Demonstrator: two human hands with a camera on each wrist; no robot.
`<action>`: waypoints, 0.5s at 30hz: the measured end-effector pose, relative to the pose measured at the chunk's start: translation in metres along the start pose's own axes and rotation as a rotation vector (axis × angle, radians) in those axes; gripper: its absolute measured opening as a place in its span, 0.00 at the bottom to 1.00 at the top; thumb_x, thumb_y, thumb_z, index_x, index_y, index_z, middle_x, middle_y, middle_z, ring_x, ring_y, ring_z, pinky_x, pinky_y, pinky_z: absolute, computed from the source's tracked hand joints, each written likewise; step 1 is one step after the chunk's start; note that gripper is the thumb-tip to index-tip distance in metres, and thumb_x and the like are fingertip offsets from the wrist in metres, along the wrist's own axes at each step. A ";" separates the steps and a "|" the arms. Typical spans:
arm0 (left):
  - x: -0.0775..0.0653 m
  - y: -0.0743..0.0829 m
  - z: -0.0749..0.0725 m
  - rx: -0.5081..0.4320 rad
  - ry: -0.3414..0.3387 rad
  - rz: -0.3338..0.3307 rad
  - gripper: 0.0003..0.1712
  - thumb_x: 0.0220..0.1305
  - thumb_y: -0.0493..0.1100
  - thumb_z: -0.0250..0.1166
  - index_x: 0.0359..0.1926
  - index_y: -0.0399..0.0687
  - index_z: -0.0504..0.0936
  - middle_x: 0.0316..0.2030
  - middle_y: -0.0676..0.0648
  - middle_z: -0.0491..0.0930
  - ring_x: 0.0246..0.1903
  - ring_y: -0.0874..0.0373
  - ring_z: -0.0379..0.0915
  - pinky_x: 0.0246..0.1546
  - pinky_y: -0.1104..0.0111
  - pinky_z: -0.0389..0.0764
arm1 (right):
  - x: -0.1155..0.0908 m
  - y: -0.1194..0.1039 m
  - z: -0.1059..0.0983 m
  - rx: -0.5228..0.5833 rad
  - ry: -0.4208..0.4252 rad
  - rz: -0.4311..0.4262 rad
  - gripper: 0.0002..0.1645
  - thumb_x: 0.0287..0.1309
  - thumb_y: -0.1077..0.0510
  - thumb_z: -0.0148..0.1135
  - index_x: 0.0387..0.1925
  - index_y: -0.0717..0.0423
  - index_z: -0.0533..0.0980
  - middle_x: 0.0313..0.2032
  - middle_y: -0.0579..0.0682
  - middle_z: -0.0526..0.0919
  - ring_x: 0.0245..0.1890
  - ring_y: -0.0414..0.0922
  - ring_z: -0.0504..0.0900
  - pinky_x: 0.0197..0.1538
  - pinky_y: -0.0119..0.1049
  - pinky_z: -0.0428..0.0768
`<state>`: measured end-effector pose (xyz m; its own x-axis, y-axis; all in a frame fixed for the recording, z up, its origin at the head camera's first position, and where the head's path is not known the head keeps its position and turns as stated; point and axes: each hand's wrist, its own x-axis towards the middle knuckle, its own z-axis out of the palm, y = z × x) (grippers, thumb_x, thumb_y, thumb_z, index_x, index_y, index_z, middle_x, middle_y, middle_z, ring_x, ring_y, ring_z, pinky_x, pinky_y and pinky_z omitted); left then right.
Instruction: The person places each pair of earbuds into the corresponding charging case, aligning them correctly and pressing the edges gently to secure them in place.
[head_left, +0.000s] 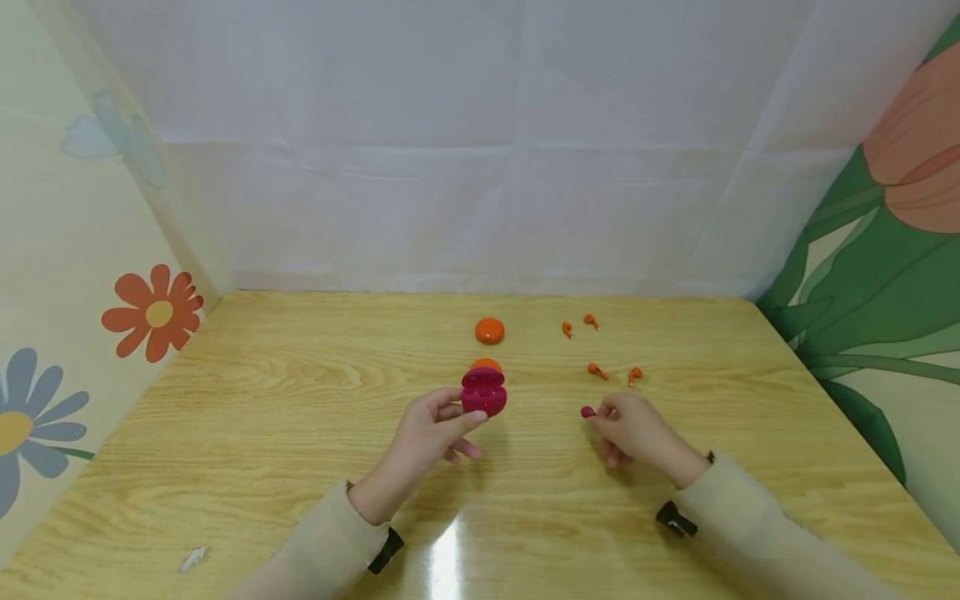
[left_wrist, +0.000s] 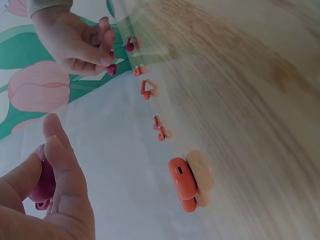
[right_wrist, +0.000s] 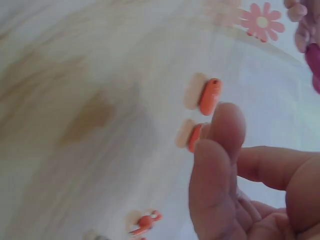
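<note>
My left hand [head_left: 429,429] grips a magenta earbud case [head_left: 484,400] between thumb and fingers, held over the table with its lid raised. A magenta earbud [head_left: 588,412] is pinched in the fingertips of my right hand [head_left: 633,429], to the right of the case. In the right wrist view the fingers of that hand [right_wrist: 220,175] hide the earbud. A second magenta earbud [left_wrist: 130,45] shows on the table beside the right hand in the left wrist view; in the head view it is hidden.
An orange earbud case [head_left: 490,331] sits shut on the wooden table [head_left: 300,358]. Another orange case [head_left: 487,364] is partly hidden behind the magenta one. To their right lie several orange earbuds [head_left: 597,372] in two pairs. A white curtain [head_left: 450,208] hangs behind the table.
</note>
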<state>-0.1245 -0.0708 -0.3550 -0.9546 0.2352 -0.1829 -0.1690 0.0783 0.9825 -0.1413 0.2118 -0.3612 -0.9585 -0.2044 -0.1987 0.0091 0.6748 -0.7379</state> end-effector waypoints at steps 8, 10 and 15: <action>0.000 0.000 0.001 0.005 0.016 -0.005 0.22 0.70 0.38 0.64 0.61 0.33 0.75 0.48 0.36 0.85 0.21 0.62 0.83 0.22 0.73 0.77 | -0.005 -0.015 -0.002 0.040 0.014 -0.028 0.08 0.69 0.66 0.57 0.34 0.70 0.74 0.14 0.50 0.77 0.13 0.41 0.77 0.20 0.36 0.80; 0.000 0.000 0.002 0.008 0.023 -0.012 0.21 0.69 0.38 0.65 0.60 0.34 0.75 0.47 0.37 0.86 0.21 0.61 0.83 0.22 0.73 0.77 | -0.006 -0.017 -0.002 0.042 0.016 -0.027 0.08 0.69 0.66 0.57 0.35 0.70 0.74 0.15 0.50 0.77 0.13 0.42 0.77 0.21 0.36 0.81; 0.000 -0.001 0.002 0.019 0.026 -0.012 0.21 0.69 0.38 0.65 0.60 0.34 0.76 0.47 0.37 0.86 0.21 0.61 0.83 0.23 0.72 0.77 | -0.007 -0.020 -0.003 0.052 0.024 -0.030 0.08 0.69 0.66 0.57 0.35 0.70 0.74 0.16 0.51 0.78 0.14 0.42 0.78 0.22 0.36 0.80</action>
<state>-0.1243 -0.0690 -0.3562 -0.9586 0.2085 -0.1939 -0.1764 0.0995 0.9793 -0.1352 0.2022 -0.3433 -0.9652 -0.2063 -0.1609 -0.0056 0.6311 -0.7757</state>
